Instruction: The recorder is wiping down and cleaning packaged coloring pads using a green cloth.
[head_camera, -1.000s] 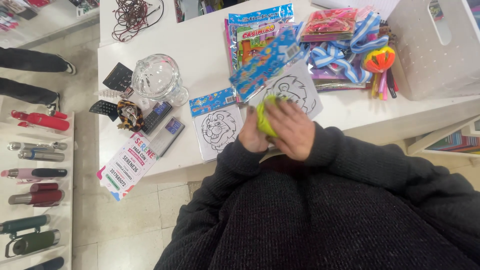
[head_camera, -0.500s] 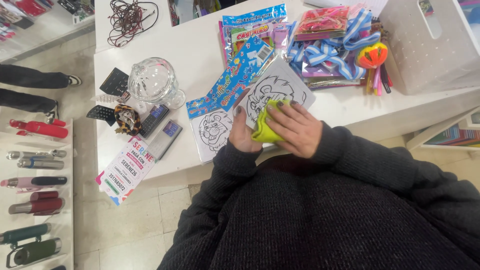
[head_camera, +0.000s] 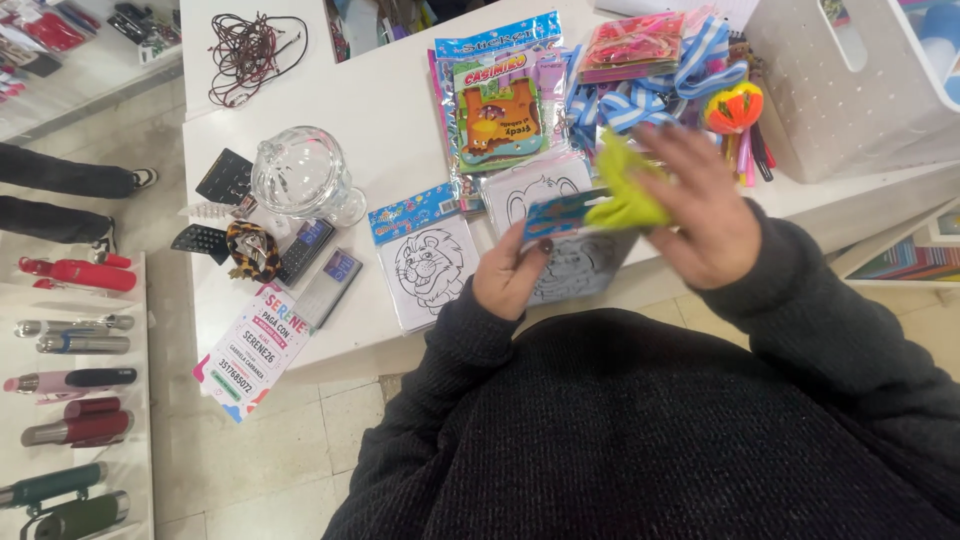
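Colouring packets lie and are held at the front edge of the white table (head_camera: 400, 110), and they are taken here from left to right. Furthest left on the table, a clear glass dome (head_camera: 298, 172) is seen, with a patterned hair claw (head_camera: 250, 250) and two small dark cases just below it. Next, a lion colouring packet (head_camera: 425, 258) is laid flat near the table edge, its long axis running away from the person and its blue header card pointing to the far side. Just right of it, the left hand (head_camera: 512, 278) is closed in a pinch on a held colouring packet (head_camera: 572, 255), thumb on top; that packet is tilted, its blue header pointing up and left, its lower end towards the person. Above the packet, a yellow-green cloth (head_camera: 625, 195) is pressed under the right hand (head_camera: 703, 215), whose fingers are spread. Furthest right, a white perforated bin (head_camera: 850, 90) stands on the table.
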